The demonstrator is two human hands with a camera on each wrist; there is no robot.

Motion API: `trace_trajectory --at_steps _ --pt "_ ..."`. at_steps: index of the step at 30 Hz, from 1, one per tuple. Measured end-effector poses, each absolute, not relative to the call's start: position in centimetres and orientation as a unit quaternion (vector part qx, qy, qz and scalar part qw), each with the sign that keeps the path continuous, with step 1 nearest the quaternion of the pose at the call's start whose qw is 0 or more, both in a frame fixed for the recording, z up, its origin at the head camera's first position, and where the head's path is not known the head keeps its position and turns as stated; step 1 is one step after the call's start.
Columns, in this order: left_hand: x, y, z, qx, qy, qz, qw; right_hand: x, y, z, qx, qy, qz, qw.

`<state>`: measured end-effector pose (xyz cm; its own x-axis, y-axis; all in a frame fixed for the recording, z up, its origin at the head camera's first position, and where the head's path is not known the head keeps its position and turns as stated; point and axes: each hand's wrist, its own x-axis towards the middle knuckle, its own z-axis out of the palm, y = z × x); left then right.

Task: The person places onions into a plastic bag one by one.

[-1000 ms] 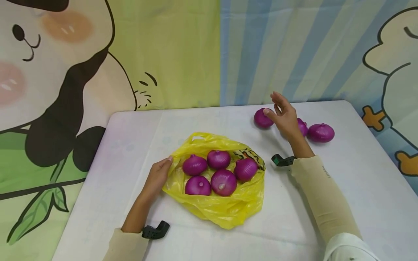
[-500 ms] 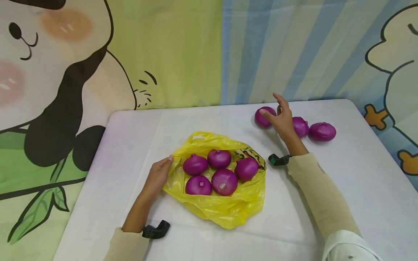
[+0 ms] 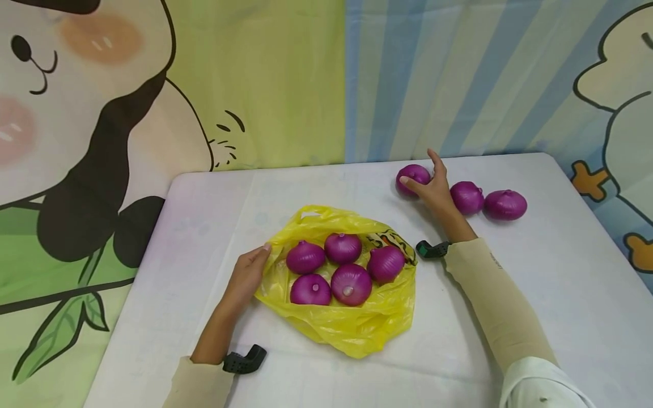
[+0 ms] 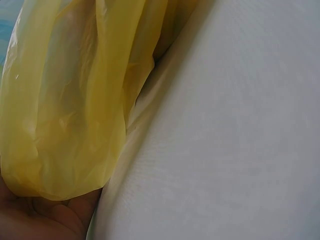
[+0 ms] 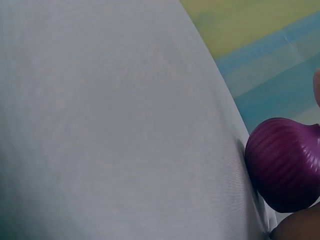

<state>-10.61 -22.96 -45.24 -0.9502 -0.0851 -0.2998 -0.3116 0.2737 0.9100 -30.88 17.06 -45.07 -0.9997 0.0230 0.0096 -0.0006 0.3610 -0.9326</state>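
My left hand (image 3: pixel 248 272) pinches the left edge of a yellow plastic bag (image 3: pixel 352 331), thumb on top. In the left wrist view the bag (image 4: pixel 75 110) hangs over the fingers. Several purple onions (image 3: pixel 343 249) lie inside its wide mouth. At the back of the table, my right hand (image 3: pixel 437 192) reaches round a loose purple onion (image 3: pixel 408 173), thumb at its near side and index finger stretched up beyond it. The right wrist view shows this onion (image 5: pixel 282 162) between thumb and a fingertip, with a gap to that fingertip. The other right fingers are mostly hidden.
Two more purple onions (image 3: pixel 466 198) sit side by side just right of the right hand. A white cloth covers the table (image 3: pixel 214 226), whose far edge lies close behind the onions. Behind it hangs a cartoon-printed backdrop (image 3: pixel 265 85).
My right hand has lowered and moved slightly left, its thumb now overlapping the rear onion. More of the onion behind that wrist shows. The left hand and bag have stayed in place.
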Motion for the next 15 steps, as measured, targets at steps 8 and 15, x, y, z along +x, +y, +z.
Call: trace_trajectory --at_steps 8,15 --pt "-10.61 -22.97 -45.28 -0.131 0.795 0.585 0.096 -31.06 16.87 -45.47 -0.009 -0.817 0.577 -0.020" --pt "-10.63 -23.12 -45.48 -0.126 0.794 0.586 0.097 -30.88 17.01 -45.82 -0.013 -0.811 0.585 -0.013"
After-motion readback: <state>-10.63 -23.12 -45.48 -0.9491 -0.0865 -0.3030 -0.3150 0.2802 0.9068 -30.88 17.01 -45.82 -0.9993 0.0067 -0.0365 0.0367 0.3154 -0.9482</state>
